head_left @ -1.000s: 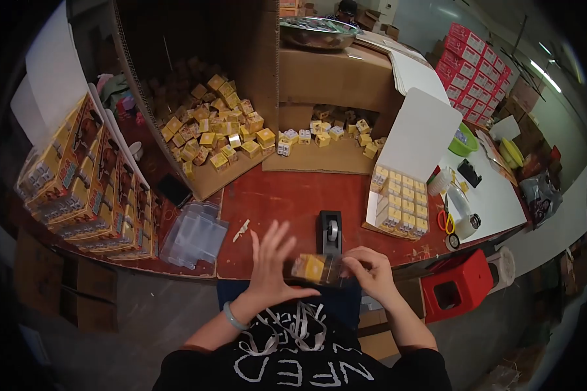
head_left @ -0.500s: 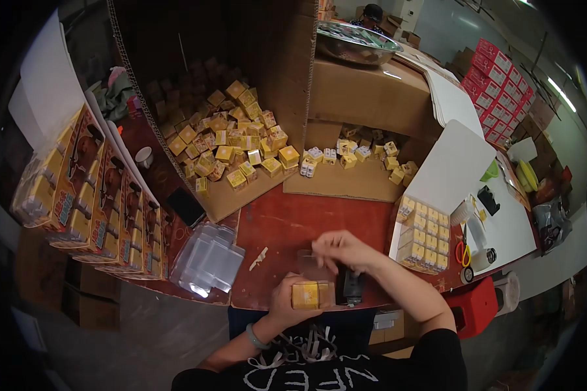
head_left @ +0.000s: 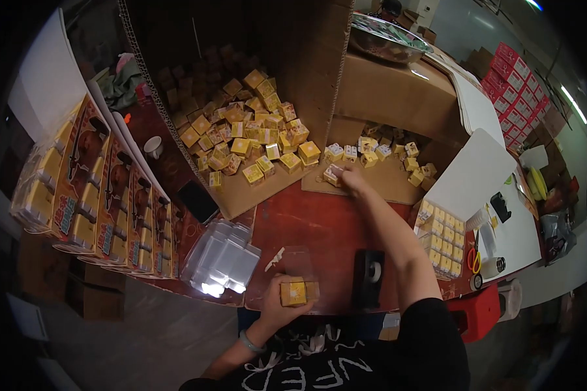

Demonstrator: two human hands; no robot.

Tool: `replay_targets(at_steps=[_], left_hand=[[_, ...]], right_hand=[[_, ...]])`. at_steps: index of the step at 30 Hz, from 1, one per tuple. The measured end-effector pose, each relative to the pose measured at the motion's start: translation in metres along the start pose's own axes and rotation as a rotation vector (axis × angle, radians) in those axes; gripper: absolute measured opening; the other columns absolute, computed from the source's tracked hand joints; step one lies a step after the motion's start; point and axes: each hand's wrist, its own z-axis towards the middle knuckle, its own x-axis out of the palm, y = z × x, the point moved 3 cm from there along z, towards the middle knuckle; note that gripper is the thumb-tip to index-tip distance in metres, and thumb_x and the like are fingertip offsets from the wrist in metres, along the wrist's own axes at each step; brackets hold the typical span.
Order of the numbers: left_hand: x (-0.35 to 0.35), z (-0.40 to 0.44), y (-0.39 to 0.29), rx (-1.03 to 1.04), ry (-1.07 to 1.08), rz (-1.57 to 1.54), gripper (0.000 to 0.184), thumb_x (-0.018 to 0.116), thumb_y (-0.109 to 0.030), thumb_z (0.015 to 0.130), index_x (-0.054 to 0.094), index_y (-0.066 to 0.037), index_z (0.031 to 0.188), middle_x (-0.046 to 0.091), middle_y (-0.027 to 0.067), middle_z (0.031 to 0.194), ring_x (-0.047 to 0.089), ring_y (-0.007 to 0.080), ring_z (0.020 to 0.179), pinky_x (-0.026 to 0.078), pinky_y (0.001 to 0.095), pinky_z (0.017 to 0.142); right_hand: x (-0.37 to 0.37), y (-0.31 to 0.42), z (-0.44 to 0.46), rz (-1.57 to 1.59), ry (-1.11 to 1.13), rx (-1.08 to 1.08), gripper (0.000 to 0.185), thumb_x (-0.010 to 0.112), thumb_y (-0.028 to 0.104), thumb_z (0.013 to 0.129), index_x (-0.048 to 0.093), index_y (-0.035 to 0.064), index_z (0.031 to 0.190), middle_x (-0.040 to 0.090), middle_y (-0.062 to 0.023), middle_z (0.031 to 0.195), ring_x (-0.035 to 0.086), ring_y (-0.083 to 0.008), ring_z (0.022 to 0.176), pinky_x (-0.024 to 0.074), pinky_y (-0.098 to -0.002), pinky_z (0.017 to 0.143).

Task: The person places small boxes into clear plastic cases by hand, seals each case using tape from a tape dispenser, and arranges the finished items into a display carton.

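My left hand is wrapped round a clear plastic box near the table's front edge, with a yellow box inside it. The clear lid stands open on the far side. Farther forward, my right hand closes on a small white-and-yellow box at the front of the right cardboard opening. More white-and-yellow boxes lie just behind it. A black tape dispenser stands to the right of my left hand.
Yellow boxes heap in a large carton. Empty clear cases and a phone lie left, beside packed display boxes. On the right are a filled tray, scissors and a red stool.
My right hand has moved from beside the clear box forward to the small boxes and taken hold of one. My left hand keeps holding the clear box. The view has shifted.
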Motion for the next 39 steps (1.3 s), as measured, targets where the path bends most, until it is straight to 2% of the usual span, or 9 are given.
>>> replay_targets(at_steps=[3,6,9,15,21,25,32,36,39], left_hand=[[0.008,0.0,-0.001,-0.055,0.043,-0.057,0.068,0.093,-0.018,0.064,0.044,-0.005,0.11,0.058,0.009,0.1,0.062,0.0176,0.088,0.053,0.0306,0.077],[0.018,0.001,-0.006,-0.044,0.07,-0.052,0.068,0.092,-0.019,0.065,0.045,-0.004,0.112,0.058,0.0092,0.102,0.063,0.0174,0.09,0.053,0.0309,0.077],[0.02,0.005,-0.008,-0.011,0.075,-0.012,0.069,0.092,-0.019,0.065,0.045,-0.004,0.113,0.058,0.0092,0.103,0.063,0.0171,0.09,0.054,0.0312,0.077],[0.019,0.0,0.0,-0.061,0.06,-0.025,0.069,0.092,-0.019,0.065,0.046,-0.004,0.114,0.058,0.0098,0.103,0.063,0.0179,0.09,0.054,0.0315,0.078],[0.016,0.005,-0.007,-0.044,0.069,0.036,0.07,0.092,-0.018,0.065,0.046,-0.003,0.114,0.058,0.0096,0.103,0.063,0.0174,0.091,0.054,0.0314,0.078],[0.022,0.007,-0.007,-0.032,0.083,0.006,0.069,0.092,-0.016,0.065,0.046,-0.004,0.115,0.057,0.0093,0.103,0.062,0.0174,0.091,0.053,0.0312,0.079],[0.024,0.0,-0.001,-0.063,-0.056,-0.04,0.078,0.09,-0.012,0.067,0.037,-0.005,0.123,0.054,0.011,0.111,0.058,0.0199,0.106,0.049,0.0349,0.091],[0.023,0.006,-0.004,-0.076,-0.023,-0.02,0.079,0.089,-0.014,0.067,0.035,-0.005,0.124,0.051,0.0149,0.12,0.056,0.0223,0.112,0.048,0.0366,0.094],[0.022,0.021,-0.024,-0.097,-0.045,0.042,0.081,0.09,-0.015,0.066,0.034,-0.003,0.125,0.054,0.0155,0.118,0.057,0.0237,0.111,0.047,0.0378,0.096]], right_hand=[[-0.022,-0.02,-0.027,0.148,0.073,0.185,0.034,0.068,0.03,0.092,0.06,-0.0017,0.1,0.067,-0.0104,0.079,0.063,-0.017,0.054,0.0508,-0.0308,0.049],[-0.032,-0.002,-0.06,-0.267,-0.084,0.112,0.041,0.067,0.036,0.091,0.057,-0.0015,0.102,0.065,-0.0144,0.084,0.067,-0.0242,0.069,0.0541,-0.0373,0.06],[-0.033,-0.014,-0.056,-0.754,-0.282,-0.537,0.045,0.07,0.038,0.088,0.055,-0.0004,0.108,0.061,-0.0188,0.098,0.064,-0.0335,0.093,0.0529,-0.0423,0.08],[-0.012,-0.003,-0.093,-0.831,0.075,-0.809,0.048,0.078,0.031,0.08,0.058,0.0013,0.111,0.056,-0.0174,0.111,0.057,-0.0361,0.107,0.0478,-0.0418,0.091],[-0.019,-0.021,-0.076,-0.09,0.229,-0.153,0.035,0.078,0.025,0.084,0.066,0.0007,0.105,0.069,-0.008,0.097,0.065,-0.0153,0.083,0.0526,-0.0288,0.074],[-0.021,-0.033,-0.094,-0.122,0.315,0.049,0.028,0.076,0.025,0.087,0.069,0.0038,0.104,0.071,-0.0027,0.088,0.062,-0.0079,0.077,0.0487,-0.0228,0.065],[-0.026,-0.051,-0.087,-0.162,0.179,-0.394,0.043,0.081,0.03,0.081,0.068,0.0008,0.11,0.068,-0.009,0.096,0.064,-0.0164,0.087,0.0517,-0.0295,0.078],[-0.016,-0.016,-0.128,-0.587,0.11,-0.581,0.054,0.086,0.031,0.07,0.064,0.0015,0.11,0.064,-0.0168,0.111,0.063,-0.0338,0.104,0.0504,-0.041,0.09],[-0.012,-0.018,-0.133,-0.703,0.032,-0.656,0.048,0.084,0.028,0.071,0.065,0.0025,0.108,0.066,-0.0163,0.109,0.065,-0.0326,0.1,0.0515,-0.0402,0.088]])
